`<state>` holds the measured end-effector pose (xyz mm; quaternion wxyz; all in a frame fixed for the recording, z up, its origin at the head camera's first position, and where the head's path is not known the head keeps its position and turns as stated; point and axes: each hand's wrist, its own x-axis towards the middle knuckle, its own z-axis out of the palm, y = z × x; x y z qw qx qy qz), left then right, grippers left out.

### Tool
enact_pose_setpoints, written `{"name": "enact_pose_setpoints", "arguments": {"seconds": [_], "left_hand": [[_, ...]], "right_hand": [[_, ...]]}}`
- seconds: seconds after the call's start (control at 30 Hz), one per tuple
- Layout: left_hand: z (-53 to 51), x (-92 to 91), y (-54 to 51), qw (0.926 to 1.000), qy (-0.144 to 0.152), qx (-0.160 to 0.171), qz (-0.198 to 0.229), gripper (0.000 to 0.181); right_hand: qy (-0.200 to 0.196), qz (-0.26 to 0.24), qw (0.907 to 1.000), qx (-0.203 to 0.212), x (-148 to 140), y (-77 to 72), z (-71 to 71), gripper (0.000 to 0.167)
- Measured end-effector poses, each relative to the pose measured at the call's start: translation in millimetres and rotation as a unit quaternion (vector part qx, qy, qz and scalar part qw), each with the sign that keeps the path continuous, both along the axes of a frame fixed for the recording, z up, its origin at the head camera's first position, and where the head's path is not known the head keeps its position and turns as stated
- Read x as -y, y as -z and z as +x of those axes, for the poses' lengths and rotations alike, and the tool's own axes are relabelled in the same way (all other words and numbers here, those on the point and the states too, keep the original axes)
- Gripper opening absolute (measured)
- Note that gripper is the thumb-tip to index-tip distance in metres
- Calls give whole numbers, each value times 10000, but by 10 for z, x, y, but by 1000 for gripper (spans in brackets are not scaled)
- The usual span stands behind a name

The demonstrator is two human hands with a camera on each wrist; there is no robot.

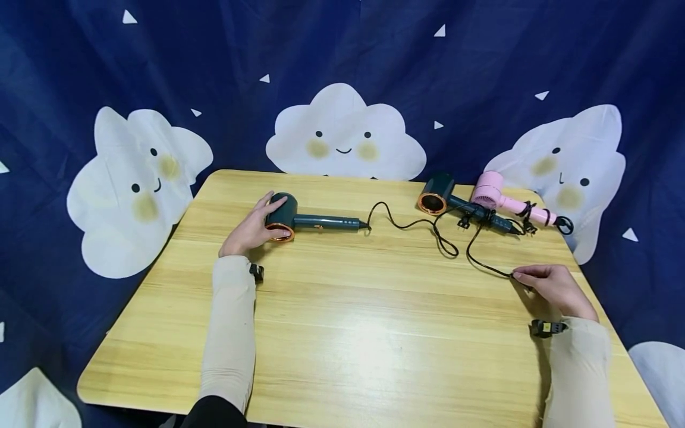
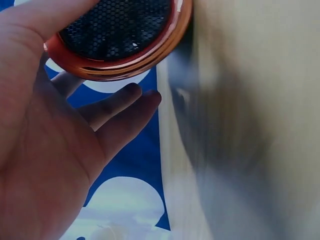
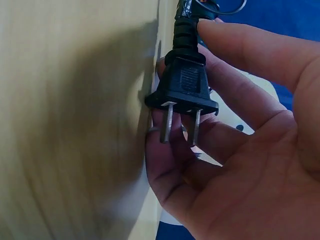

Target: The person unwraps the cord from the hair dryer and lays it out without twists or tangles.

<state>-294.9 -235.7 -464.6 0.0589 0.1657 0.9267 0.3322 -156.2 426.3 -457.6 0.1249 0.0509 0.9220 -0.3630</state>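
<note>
On the left of the table lies a dark green hair dryer (image 1: 327, 222) with a copper rim, its handle pointing right. My left hand (image 1: 250, 230) grips its head, thumb at the front rim and fingers over the far side. The left wrist view shows the mesh grille (image 2: 117, 30) close to the thumb. My right hand (image 1: 556, 288) pinches the cord end by a black two-pin plug (image 3: 185, 82), whose metal prongs point back toward the wrist. A black cord (image 1: 398, 226) leaves the dryer's handle, loops, and passes by the other dryers, where its path is partly hidden.
At the back right, a second dark green hair dryer (image 1: 440, 189) and a pink hair dryer (image 1: 488, 185) lie side by side, their cords bundled. Behind the wooden table (image 1: 332, 333) hangs a blue curtain (image 1: 342, 47) with cloud prints.
</note>
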Motion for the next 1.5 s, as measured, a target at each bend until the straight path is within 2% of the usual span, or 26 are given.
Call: {"name": "enact_pose_setpoints", "arguments": {"seconds": [0.2, 0.43, 0.93, 1.27, 1.5], "left_hand": [[6, -23, -32, 9999, -13, 139, -52, 99], [1, -56, -19, 9997, 5, 224, -79, 98], [-38, -119, -33, 9996, 82, 266, -103, 97], [5, -67, -15, 9995, -73, 302, -81, 95], [26, -28, -30, 9991, -68, 404, -127, 96]], "right_hand": [[-27, 203, 9998, -29, 34, -21, 33, 54], [-141, 678, 9975, -157, -21, -11, 73, 42], [-13, 498, 9987, 115, -100, -56, 187, 40], [-92, 781, 9968, 118, -143, -82, 162, 38], [-35, 741, 9969, 267, -181, -104, 192, 36]]}}
